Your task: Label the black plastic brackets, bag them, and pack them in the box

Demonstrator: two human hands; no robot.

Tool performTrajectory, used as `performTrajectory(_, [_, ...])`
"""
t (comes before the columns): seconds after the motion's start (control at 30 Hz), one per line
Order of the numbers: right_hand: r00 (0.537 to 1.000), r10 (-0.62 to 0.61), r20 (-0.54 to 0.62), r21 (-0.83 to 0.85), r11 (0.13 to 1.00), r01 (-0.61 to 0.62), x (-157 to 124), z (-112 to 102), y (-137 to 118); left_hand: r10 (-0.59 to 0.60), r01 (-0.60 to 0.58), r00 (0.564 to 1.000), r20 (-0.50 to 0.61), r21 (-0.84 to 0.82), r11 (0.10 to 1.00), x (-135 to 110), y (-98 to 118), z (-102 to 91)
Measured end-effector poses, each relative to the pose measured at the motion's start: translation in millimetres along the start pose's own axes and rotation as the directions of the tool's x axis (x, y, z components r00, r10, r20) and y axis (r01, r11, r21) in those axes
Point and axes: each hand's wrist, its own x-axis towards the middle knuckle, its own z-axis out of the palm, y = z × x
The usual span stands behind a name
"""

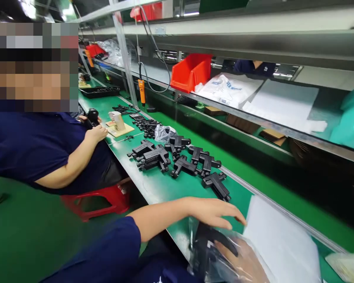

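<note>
My left hand (216,213) reaches over the bench with its fingers stretched out and apart, holding nothing. Just below it is a clear plastic bag (253,245) with a black part (202,245) in it; the part's exact kind cannot be made out. My right hand (244,255) shows through the clear plastic, its fingers bent round the black part. Whether this hand is inside the bag or behind it is hard to tell. Several black T-shaped plastic parts (184,167) lie in a loose group beyond my left hand.
White sheets (283,239) lie on the green bench (153,188) at right. A co-worker (56,149) sits at left on a red stool (100,200), holding a black part. An orange electric screwdriver (141,92) hangs over the bench. The shelf holds a red bin (191,72) and white bags (227,88).
</note>
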Motion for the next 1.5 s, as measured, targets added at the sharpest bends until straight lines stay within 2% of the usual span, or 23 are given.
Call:
performTrajectory(0.07, [0.993,0.106,0.044,0.006,0.994,-0.106,10.1,-5.5,-6.2,-0.172,0.162,0.983,0.071,0.127,0.979,-4.8,-15.2,-7.4])
performTrajectory(0.13, [0.979,0.186,0.089,0.019,0.982,-0.188,17.6,-9.9,-15.5,-0.258,0.226,0.935,0.244,0.153,0.962,0.8,-30.2,-3.6])
performTrajectory(0.2, [0.979,0.162,0.124,0.030,0.985,-0.167,20.7,-16.7,-23.9,-0.166,0.191,0.886,0.433,-0.014,0.982,7.3,-43.8,7.3])
performTrajectory(0.27, [0.986,0.018,0.169,0.009,1.000,-0.020,17.4,-29.9,-27.6,-0.034,0.162,0.895,0.446,-0.253,0.954,5.7,-55.8,20.4])
performTrajectory(0.3, [0.986,-0.052,0.158,-0.019,0.998,0.055,13.2,-39.2,-27.5,-0.019,0.155,0.926,0.376,-0.334,0.930,0.8,-61.2,26.5])
performTrajectory(0.37, [0.993,-0.119,0.019,-0.106,0.987,0.121,1.0,-60.4,-25.7,-0.108,0.161,0.982,0.156,-0.390,0.907,-14.2,-70.0,36.1])
performTrajectory(0.47, [0.937,0.026,-0.347,-0.127,0.989,-0.074,-15.4,-84.1,-27.6,-0.175,0.124,0.981,-0.079,-0.437,0.891,-32.8,-76.3,42.6])
performTrajectory(0.53, [0.871,0.173,-0.460,0.026,0.983,-0.182,-16.9,-87.1,-33.3,-0.154,0.044,0.964,-0.219,-0.437,0.898,-33.0,-75.4,43.8])
performTrajectory(0.63, [0.776,0.440,-0.451,0.397,0.878,-0.267,-5.8,-76.3,-38.5,-0.103,-0.070,0.905,-0.412,-0.385,0.920,-18.2,-69.4,49.9])
performTrajectory(0.7, [0.692,0.616,-0.376,0.659,0.703,-0.267,2.2,-66.5,-35.4,-0.104,-0.093,0.883,-0.457,-0.387,0.917,-6.7,-64.9,59.6])
performTrajectory(0.8, [0.547,0.794,-0.264,0.912,0.390,-0.126,2.9,-57.1,-25.6,-0.159,-0.115,0.816,-0.556,-0.425,0.898,4.5,-59.9,77.3])
performTrajectory(0.87, [0.466,0.841,-0.273,0.950,0.313,-0.008,-5.9,-54.2,-21.4,-0.187,-0.173,0.723,-0.665,-0.437,0.883,9.1,-56.1,85.4])
performTrajectory(0.9, [0.463,0.833,-0.302,0.944,0.330,0.022,-12.5,-53.1,-20.9,-0.188,-0.211,0.679,-0.710,-0.433,0.876,11.4,-53.5,87.5])
performTrajectory(0.93, [0.499,0.798,-0.338,0.925,0.379,0.021,-20.0,-51.8,-21.4,-0.183,-0.238,0.645,-0.742,-0.422,0.875,14.0,-50.3,88.3])
performTrajectory(1.03, [0.725,0.575,-0.379,0.786,0.614,-0.076,-42.7,-45.6,-25.9,-0.178,-0.256,0.570,-0.802,-0.379,0.889,23.7,-38.3,85.5])
performTrajectory(1.07, [0.771,0.515,-0.376,0.734,0.673,-0.091,-48.3,-43.0,-27.4,-0.185,-0.245,0.549,-0.815,-0.368,0.897,27.1,-34.2,83.9])
performTrajectory(1.13, [0.799,0.469,-0.378,0.670,0.733,-0.113,-53.4,-38.2,-30.0,-0.178,-0.242,0.515,-0.839,-0.341,0.908,32.7,-26.3,80.8])
performTrajectory(1.2, [0.790,0.496,-0.360,0.642,0.746,-0.176,-48.3,-34.6,-32.6,-0.128,-0.248,0.508,-0.852,-0.287,0.925,36.0,-19.6,78.5])
performTrajectory(1.27, [0.771,0.545,-0.330,0.620,0.741,-0.259,-34.4,-32.1,-35.1,-0.029,-0.262,0.538,-0.843,-0.199,0.944,36.7,-14.8,75.9])
performTrajectory(1.33, [0.704,0.620,-0.345,0.675,0.686,-0.273,-17.1,-30.8,-36.0,0.071,-0.295,0.578,-0.813,-0.127,0.947,35.1,-13.4,71.8])
performTrajectory(1.43, [0.571,0.749,-0.337,0.886,0.457,-0.077,1.2,-31.0,-31.9,0.059,-0.348,0.542,-0.838,-0.160,0.924,29.7,-19.4,63.2])
performTrajectory(1.47, [0.554,0.771,-0.313,0.929,0.370,0.010,3.8,-31.3,-29.7,0.011,-0.337,0.548,-0.836,-0.210,0.918,27.4,-23.1,61.3])
performTrajectory(1.5, [0.558,0.778,-0.288,0.952,0.295,0.080,4.9,-31.6,-27.6,-0.047,-0.300,0.586,-0.809,-0.271,0.915,24.7,-27.2,60.7])
